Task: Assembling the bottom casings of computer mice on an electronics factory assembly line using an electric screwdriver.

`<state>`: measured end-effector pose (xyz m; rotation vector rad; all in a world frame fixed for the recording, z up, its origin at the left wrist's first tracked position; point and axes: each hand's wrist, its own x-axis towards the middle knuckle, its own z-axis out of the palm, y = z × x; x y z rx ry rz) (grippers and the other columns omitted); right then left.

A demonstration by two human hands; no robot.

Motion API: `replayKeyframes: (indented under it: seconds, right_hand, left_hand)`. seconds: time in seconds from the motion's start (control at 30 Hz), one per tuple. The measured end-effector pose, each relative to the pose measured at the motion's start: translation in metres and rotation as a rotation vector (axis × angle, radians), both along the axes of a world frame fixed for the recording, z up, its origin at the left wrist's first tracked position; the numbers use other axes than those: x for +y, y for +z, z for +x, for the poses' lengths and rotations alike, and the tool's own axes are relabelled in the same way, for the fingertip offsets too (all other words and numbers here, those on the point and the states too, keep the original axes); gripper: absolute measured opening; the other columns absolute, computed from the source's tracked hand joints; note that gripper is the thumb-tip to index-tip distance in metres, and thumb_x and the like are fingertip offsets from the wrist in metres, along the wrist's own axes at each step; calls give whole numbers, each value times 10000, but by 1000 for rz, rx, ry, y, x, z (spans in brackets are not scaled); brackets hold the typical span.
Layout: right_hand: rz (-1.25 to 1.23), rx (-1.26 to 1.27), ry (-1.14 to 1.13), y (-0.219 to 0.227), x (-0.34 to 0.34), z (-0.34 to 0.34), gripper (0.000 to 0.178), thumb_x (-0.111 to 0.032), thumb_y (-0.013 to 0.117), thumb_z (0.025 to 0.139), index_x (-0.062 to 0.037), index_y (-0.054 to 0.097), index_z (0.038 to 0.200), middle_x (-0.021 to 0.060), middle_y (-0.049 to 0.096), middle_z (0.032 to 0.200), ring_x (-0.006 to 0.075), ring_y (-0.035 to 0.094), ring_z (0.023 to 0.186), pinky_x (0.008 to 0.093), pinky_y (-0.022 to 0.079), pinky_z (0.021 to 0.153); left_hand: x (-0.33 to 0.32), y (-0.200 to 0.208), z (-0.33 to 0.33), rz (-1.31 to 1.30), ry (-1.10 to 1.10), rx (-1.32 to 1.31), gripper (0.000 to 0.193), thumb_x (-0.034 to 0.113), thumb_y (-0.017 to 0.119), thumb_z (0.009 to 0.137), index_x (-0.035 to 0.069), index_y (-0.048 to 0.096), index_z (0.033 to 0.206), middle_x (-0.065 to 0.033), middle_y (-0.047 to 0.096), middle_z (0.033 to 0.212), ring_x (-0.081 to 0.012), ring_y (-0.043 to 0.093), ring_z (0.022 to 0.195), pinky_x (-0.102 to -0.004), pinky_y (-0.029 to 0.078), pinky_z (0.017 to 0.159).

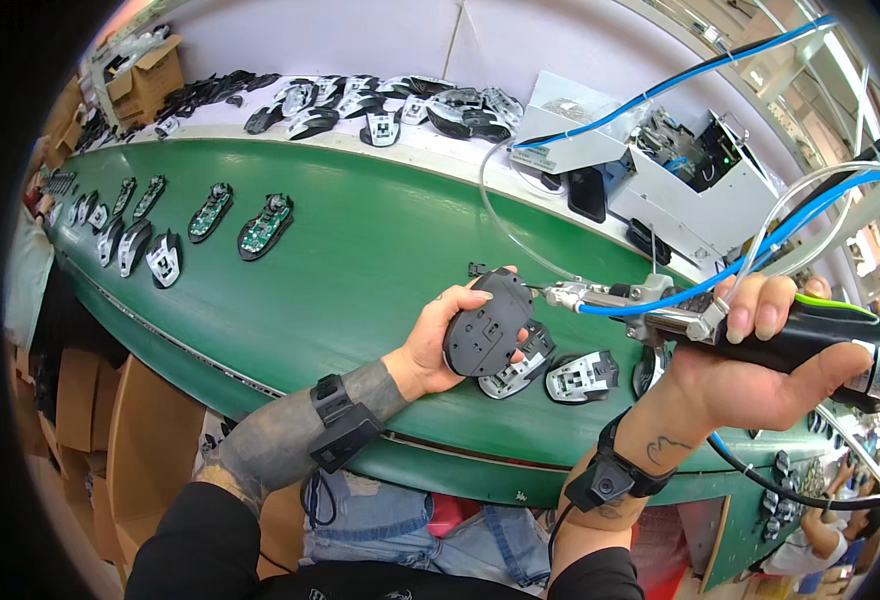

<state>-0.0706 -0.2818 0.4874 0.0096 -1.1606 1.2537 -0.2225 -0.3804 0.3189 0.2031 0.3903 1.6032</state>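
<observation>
My left hand (425,345) grips a black computer mouse (488,325), its underside turned up toward me. Wrapped in my right hand (740,385) is a black powered screwdriver (810,350) with a metal feed head (640,308) and air tubes. Its tip reaches the upper right edge of the mouse; whether it touches a screw I cannot tell. Just beyond the mouse lies a small black part (476,269). Beneath and beside it rest silver-and-black mouse shells, one (582,378) fully visible and another (520,370) partly hidden by my left hand and the mouse.
Mouse bases with green circuit boards (265,228) and mouse shells (163,260) stand on the green belt (380,230) at left. More shells (360,103) crowd the white ledge behind. A screw feeder box (700,190) and phone (587,194) are at back right. Blue hoses (660,88) hang overhead.
</observation>
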Motion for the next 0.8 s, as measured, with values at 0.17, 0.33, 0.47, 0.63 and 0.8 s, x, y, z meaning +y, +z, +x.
replayKeyframes:
  seconds: [0.17,0.33,0.47,0.63,0.8]
  right_hand:
    - [-6,-6,30,-2,-3,-5,612,-666,401,874,-79,492,1022,11,486,620,121,444,479,285,384,528]
    - [11,6,51,-3,-4,-3,611,-665,406,873,-78,488,1021,9,487,627,122,447,481,282,383,523]
    - [-2,37,20,-1,-8,-4,634,-677,427,857,-65,475,1016,19,479,621,122,432,471,268,371,502]
    - [6,31,-62,6,-13,-1,655,-679,457,842,-49,464,1023,26,469,610,121,419,462,258,352,483]
    - [-21,55,-93,9,-7,9,642,-667,456,850,-48,479,1016,25,470,610,122,417,460,250,342,478]
  left_hand:
    - [-3,0,1,-1,-17,-18,565,233,514,826,107,363,1355,-155,498,1176,-281,592,893,-439,554,743]
    - [-3,1,2,33,-36,21,592,219,512,813,97,345,1367,-161,491,1153,-277,593,892,-431,554,737]
    - [-6,5,1,32,-42,40,591,211,509,817,91,340,1371,-157,491,1134,-272,593,893,-422,555,734]
    - [-3,7,6,17,95,142,573,205,496,840,89,334,1376,-150,481,1137,-257,582,922,-414,553,741]
    - [2,-5,-4,-171,187,113,513,241,516,835,136,412,1326,-88,498,1160,-235,583,918,-419,543,754]
